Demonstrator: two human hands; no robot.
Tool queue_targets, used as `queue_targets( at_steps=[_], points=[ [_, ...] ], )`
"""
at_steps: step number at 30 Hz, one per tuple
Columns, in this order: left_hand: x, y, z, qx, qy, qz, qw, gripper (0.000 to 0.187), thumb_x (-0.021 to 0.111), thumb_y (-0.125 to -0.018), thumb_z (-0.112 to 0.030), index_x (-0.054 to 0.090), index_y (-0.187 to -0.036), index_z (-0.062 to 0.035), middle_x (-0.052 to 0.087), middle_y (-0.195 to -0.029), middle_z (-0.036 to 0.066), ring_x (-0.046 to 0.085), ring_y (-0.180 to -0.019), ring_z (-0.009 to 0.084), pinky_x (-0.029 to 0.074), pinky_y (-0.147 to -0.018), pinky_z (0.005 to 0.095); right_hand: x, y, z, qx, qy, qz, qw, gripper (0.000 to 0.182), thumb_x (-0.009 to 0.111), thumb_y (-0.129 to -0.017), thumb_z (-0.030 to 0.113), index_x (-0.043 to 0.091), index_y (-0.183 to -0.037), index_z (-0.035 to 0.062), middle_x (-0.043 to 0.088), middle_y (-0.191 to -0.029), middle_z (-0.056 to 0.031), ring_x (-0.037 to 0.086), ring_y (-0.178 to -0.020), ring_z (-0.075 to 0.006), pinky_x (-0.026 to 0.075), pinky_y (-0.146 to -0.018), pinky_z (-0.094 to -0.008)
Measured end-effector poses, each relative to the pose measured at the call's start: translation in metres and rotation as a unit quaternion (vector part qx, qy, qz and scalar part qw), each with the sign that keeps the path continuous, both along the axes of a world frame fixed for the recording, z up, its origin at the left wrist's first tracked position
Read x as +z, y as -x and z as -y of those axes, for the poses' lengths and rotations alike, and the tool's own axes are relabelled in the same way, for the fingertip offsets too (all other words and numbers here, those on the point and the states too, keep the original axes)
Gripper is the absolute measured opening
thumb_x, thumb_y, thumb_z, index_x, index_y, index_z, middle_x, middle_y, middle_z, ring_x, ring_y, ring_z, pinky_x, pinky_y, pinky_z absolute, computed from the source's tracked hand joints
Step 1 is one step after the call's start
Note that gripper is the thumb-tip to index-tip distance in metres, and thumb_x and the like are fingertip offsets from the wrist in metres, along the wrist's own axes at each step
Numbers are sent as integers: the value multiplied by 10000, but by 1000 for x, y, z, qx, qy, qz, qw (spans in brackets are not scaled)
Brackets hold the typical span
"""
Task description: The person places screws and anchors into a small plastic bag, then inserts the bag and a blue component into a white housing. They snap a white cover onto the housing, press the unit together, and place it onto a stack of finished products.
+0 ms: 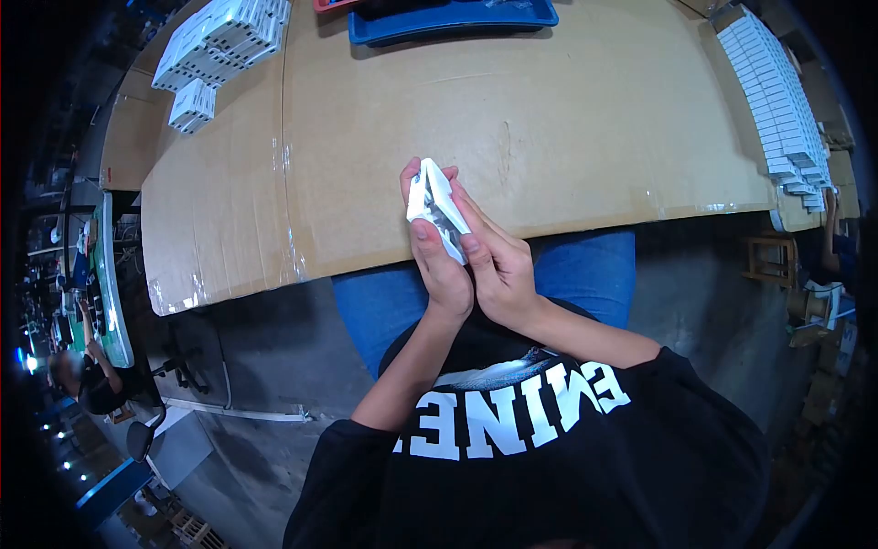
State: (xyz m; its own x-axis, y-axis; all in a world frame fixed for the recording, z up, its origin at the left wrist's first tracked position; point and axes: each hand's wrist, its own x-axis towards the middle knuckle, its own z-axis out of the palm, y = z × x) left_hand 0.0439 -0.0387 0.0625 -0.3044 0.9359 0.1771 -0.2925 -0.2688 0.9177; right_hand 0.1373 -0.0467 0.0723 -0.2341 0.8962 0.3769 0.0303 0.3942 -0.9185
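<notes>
Between my two hands, just over the table's near edge, is a small white casing. It looks like two white plastic halves at an angle, with a grey, shiny inside showing in the gap. My left hand is closed round its left side, thumb on the near part. On the other side my right hand grips it, with the thumb near the lower end and the fingers along the right face. The palms nearly touch at the wrists. What lies inside the casing is too small to make out.
Cardboard covers the table. White block-like units are stacked at the far left, with a smaller stack beside them. A blue tray stands at the back. Rows of white pieces line the right edge. Other people sit left and right.
</notes>
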Motion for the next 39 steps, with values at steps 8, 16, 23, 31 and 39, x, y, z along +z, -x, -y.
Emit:
queue_targets(
  at_steps=[8, 16, 23, 31, 39],
  points=[
    [1, -5, -4, 20, -19, 37, 999, 896, 332, -1017, -723, 176, -1608, -68, 474, -1429, 186, 463, -1325, 256, 334, -1139, 399, 6, 8, -2, 37, 114, -144, 982, 430, 533, -1070, 133, 496, -1454, -57, 403, -1583, -259, 398, -1479, -323, 323, -1196, -393],
    [-12, 13, -8, -20, -29, -96, 995, 1137, 587, -809, -593, 71, -1634, -3, 373, -1523, 229, 398, -1395, 326, 278, -1179, 445, 30, -8, -24, 82, 380, -190, 902, 555, 658, -1020, 247, 433, -1469, 10, 575, -1382, -181, 573, -1278, -204, 465, -1054, -348],
    [-13, 13, -7, 77, -38, -236, 968, 1127, 425, -883, -849, 301, -1515, 76, 443, -1406, 209, 494, -1272, 305, 379, -1094, 427, 17, 4, -11, 74, 333, -190, 920, 567, 645, -1030, 176, 415, -1515, -4, 551, -1406, -197, 545, -1318, -202, 444, -1099, -331],
    [-20, 12, -4, 130, -97, -191, 968, 885, 378, -882, -656, 446, -1370, 79, 500, -1275, 192, 521, -1234, 303, 420, -1058, 441, 9, 7, 4, 68, 199, -123, 970, 502, 580, -1059, 145, 459, -1520, -13, 538, -1431, -130, 555, -1226, -135, 471, -1002, -264],
    [-28, 9, -4, 109, -89, -98, 985, 901, 404, -878, -644, 442, -1387, 99, 473, -1310, 218, 535, -1209, 320, 431, -1050, 453, 8, 2, -1, 85, 169, -89, 978, 506, 556, -1074, 184, 447, -1524, -19, 500, -1441, -144, 552, -1228, -163, 487, -989, -287]
  ],
)
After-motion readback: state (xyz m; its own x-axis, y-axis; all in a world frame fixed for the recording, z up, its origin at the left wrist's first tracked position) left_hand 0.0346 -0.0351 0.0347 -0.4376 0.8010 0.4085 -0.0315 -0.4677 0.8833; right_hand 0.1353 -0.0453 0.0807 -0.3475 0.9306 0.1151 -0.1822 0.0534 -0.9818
